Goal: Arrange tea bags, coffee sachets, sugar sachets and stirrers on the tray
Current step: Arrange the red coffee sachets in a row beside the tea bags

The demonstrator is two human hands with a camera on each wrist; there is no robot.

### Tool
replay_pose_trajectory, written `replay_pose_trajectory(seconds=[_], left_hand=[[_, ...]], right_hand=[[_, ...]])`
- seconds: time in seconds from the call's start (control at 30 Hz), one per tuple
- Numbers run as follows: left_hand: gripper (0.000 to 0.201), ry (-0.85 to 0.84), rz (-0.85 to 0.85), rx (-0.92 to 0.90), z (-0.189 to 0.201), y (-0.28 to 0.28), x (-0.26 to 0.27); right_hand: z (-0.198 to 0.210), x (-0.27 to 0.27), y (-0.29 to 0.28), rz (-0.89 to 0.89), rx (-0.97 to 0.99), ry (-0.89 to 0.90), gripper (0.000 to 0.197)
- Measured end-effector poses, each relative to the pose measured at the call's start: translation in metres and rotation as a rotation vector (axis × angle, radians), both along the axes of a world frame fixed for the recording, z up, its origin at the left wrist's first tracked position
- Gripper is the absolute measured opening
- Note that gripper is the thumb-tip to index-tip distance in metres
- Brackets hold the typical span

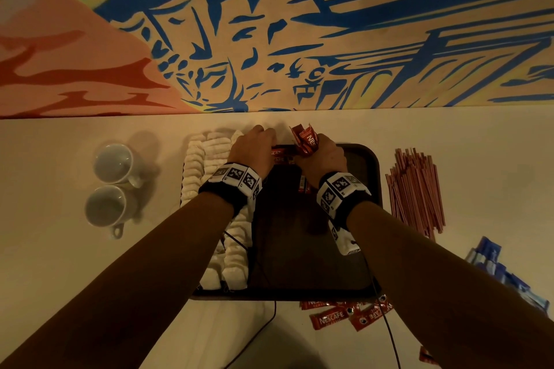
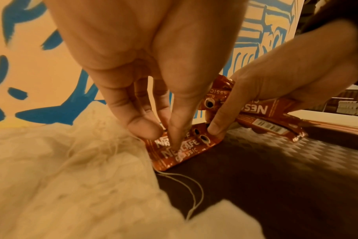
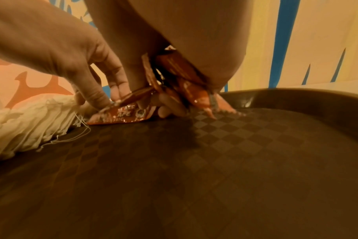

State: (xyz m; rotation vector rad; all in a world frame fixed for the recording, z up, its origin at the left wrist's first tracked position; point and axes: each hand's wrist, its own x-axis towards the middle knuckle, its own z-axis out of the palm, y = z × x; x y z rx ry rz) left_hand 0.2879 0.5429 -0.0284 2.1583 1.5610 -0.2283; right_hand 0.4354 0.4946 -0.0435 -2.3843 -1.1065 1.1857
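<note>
A dark checkered tray (image 1: 299,249) holds rows of white tea bags (image 1: 195,171) along its left side. At the tray's far end, next to the tea bags (image 2: 61,161), red coffee sachets (image 2: 180,150) lie flat. My left hand (image 2: 163,137) presses its fingertips down on them. My right hand (image 1: 320,150) grips a bunch of red coffee sachets (image 1: 307,141) upright, and its index finger touches the flat sachets' right end. In the right wrist view the bunch (image 3: 184,77) hangs under my palm above the tray (image 3: 194,161).
A pile of pink stirrers (image 1: 415,189) lies right of the tray, with blue sugar sachets (image 1: 494,263) nearer me. More red sachets (image 1: 344,314) lie on the table at the tray's near edge. Two white cups (image 1: 114,163) stand at the left. The painted wall is close behind.
</note>
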Motion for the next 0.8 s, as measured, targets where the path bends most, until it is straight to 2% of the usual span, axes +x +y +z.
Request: replay_pose_trajectory(seconds=[0.33,0.5,0.8], left_hand=[[0.025,-0.005,-0.002,0.002,0.001,-0.002,-0.001],[0.022,0.072,-0.044,-0.026,-0.003,-0.006,-0.001],[0.022,0.102,-0.07,-0.022,-0.004,-0.009,0.001]], right_hand=[[0.002,0.0,-0.003,0.023,-0.009,0.007,0.043],[0.001,-0.002,-0.006,0.039,-0.016,0.013,0.047],[0.0,-0.007,-0.002,0.074,-0.012,-0.031,0.043]])
